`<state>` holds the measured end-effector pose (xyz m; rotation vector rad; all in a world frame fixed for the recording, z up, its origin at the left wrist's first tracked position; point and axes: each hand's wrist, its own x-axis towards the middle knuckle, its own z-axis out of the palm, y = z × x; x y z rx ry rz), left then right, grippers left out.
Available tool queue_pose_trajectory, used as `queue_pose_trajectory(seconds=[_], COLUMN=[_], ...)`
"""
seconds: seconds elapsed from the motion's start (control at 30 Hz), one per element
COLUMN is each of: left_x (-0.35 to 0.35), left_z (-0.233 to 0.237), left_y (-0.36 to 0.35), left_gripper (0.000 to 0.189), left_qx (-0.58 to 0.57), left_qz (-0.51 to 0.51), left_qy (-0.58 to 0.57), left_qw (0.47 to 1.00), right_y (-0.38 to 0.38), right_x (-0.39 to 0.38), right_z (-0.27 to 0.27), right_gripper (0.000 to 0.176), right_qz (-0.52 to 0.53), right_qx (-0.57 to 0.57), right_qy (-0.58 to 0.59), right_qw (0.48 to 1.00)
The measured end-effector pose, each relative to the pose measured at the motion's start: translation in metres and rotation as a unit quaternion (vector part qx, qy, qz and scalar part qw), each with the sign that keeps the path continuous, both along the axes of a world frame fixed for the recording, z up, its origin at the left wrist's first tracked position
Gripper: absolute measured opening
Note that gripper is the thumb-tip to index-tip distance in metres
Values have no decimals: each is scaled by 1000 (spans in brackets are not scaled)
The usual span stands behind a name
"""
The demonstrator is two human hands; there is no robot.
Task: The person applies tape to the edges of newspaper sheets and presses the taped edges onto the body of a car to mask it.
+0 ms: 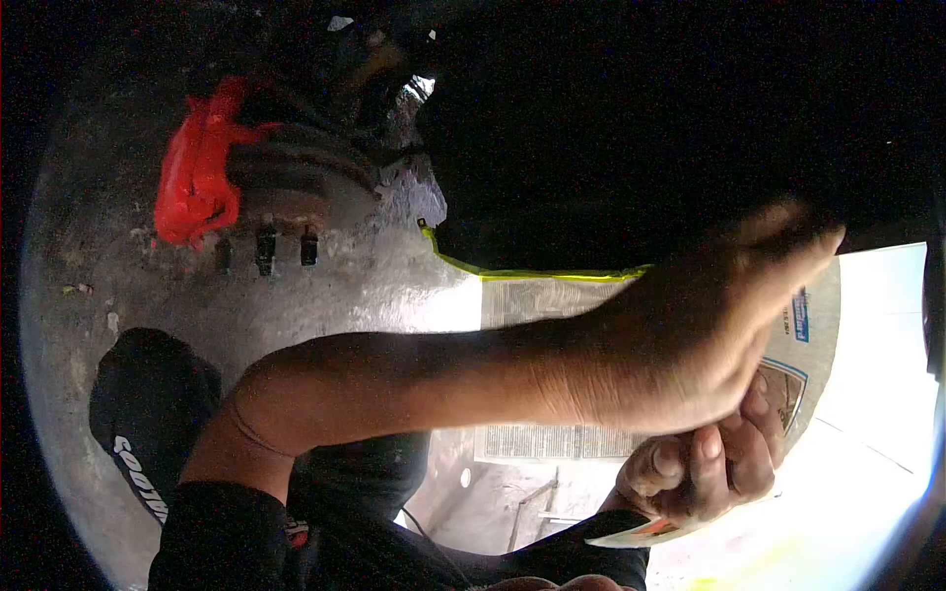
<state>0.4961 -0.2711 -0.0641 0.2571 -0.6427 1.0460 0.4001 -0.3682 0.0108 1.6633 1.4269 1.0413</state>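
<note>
My left hand (700,335) reaches across the view from a bare forearm, its fingers stretched toward the dark panel's edge and partly blurred. Behind it hangs a newspaper sheet (552,443), its border along the dark panel (641,128) lined with yellow tape (503,274). Just below the left wrist, my right hand (705,468) is closed, with fingers curled toward the palm. A strip of printed paper (636,537) sticks out from behind the right hand. The left forearm covers much of the newspaper.
The view is turned sideways. A red bag-like thing (197,177) lies on the grey concrete floor (345,286), near small dark bottles (266,249). Dark clothing with white lettering (138,473) shows at lower left. Bright white surfaces (877,355) fill the right side.
</note>
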Motion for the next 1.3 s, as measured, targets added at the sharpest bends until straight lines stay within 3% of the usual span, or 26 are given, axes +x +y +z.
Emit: queue_pose_trajectory(seconds=[0.07, 0.13, 0.23, 0.3, 0.33, 0.47, 0.53, 0.63, 0.8, 0.9, 0.93, 1.07, 1.3], left_x=[7, 8, 17, 17, 11, 16, 21, 29, 17, 13, 12, 12, 24], left_z=[-2, -7, -10, -11, -14, -20, -23, -26, -25, -33, -38, -66, -103], left_y=[-6, -17, -43, -53, -54, -75, -81, -83, -79, -89, -89, -96, -61], left_gripper=[56, 57, 59, 60, 63, 68, 70, 71, 70, 84, 73, 77, 64], left_qx=[-31, 12, 57, 47, 74, 114, 132, 200, 206, 166, 169, 250, 281], left_qz=[-58, -133, -59, -18, -107, -123, -178, -152, -84, -76, -53, -71, -93], left_qy=[-10, -6, 1, 8, 1, 5, -18, 11, 16, 1, 8, -3, 8], left_qw=[998, 991, 997, 999, 992, 986, 975, 968, 975, 983, 984, 966, 955], right_y=[0, -2, -14, -16, -21, -42, -59, -78, -116, -126, -134, -135, -133], right_x=[0, -2, -9, -8, -7, -8, -5, -3, -10, -12, -8, -5, -2], right_z=[4, 3, -3, -6, -7, -6, -3, -7, -4, 4, 3, 1, -12], right_gripper=[29, 26, 23, 17, 16, 16, 16, 18, 24, 24, 23, 23, 29], right_qz=[-38, -86, -184, -170, -168, -208, -204, -201, -207, -212, -171, -105, -87], right_qx=[-23, -20, 38, 45, 51, 59, 64, 110, 208, 275, 330, 393, 453], right_qy=[-11, 24, 102, 96, 100, 78, 85, 118, 98, 80, 119, 173, 130], right_qw=[999, 996, 977, 980, 979, 973, 973, 966, 951, 935, 921, 897, 878])
